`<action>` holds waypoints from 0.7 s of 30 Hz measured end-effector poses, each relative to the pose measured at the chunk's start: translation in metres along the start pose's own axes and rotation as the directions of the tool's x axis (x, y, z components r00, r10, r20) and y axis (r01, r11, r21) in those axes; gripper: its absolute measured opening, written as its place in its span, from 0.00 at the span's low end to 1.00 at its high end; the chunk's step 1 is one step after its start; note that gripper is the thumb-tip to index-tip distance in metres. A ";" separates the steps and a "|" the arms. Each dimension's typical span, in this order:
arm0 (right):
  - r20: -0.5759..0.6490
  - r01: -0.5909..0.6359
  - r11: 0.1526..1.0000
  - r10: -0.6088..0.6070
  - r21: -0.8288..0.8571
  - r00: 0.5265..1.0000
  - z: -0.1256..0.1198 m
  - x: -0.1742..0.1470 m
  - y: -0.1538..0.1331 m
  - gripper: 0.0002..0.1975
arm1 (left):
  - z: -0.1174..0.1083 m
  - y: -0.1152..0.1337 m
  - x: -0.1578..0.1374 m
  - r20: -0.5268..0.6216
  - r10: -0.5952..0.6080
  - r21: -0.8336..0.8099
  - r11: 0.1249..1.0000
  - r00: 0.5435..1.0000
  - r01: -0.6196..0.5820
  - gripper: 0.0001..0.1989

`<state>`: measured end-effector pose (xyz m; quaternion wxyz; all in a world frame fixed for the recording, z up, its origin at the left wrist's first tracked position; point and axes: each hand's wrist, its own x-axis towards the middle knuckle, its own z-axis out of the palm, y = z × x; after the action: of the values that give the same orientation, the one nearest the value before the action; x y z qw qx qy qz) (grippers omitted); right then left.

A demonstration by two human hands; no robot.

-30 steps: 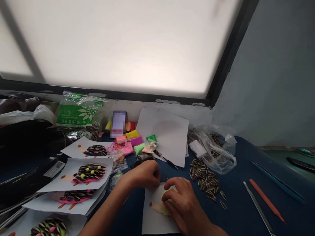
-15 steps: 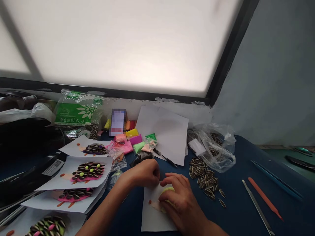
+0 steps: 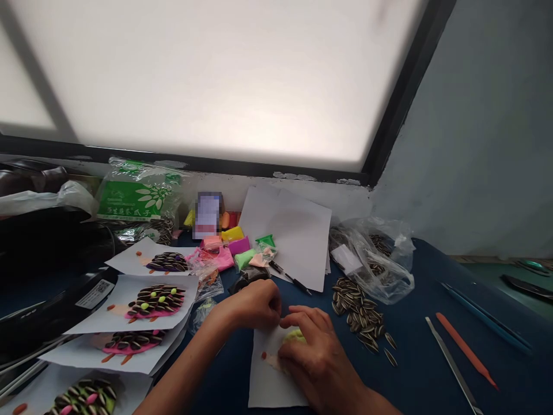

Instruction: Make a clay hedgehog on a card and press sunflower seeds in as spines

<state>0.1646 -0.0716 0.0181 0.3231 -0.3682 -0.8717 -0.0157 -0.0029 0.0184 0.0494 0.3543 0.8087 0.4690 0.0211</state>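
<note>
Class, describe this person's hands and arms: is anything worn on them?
The left hand and right hand are gloveless, with no ring, watch or bracelet visible. No sleeve shows on the left forearm or the visible part of the right forearm.

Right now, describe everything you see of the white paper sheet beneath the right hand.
The white paper sheet lies flat on the dark blue surface. On it are a pale peach shape and a yellow-green patch, both clay-like, with a round reddish-brown dot at the shape's left tip. The right hand covers its right side and part of the patch; the left hand is at the sheet's far edge, contact unclear.
</note>
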 end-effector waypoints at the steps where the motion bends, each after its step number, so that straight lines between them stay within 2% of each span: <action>1: -0.007 0.004 1.000 -0.004 -0.001 1.000 0.000 0.000 0.000 0.08 | 0.000 0.000 0.000 0.000 -0.004 -0.002 1.000 1.000 0.004 0.11; 21: 0.013 -0.063 0.996 0.062 0.060 0.998 0.002 -0.002 0.002 0.06 | 0.002 -0.004 0.003 -0.006 0.015 0.015 1.000 1.000 -0.015 0.07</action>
<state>0.1657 -0.0709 0.0156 0.3295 -0.3853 -0.8616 0.0228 -0.0036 0.0209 0.0441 0.3468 0.8148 0.4640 0.0229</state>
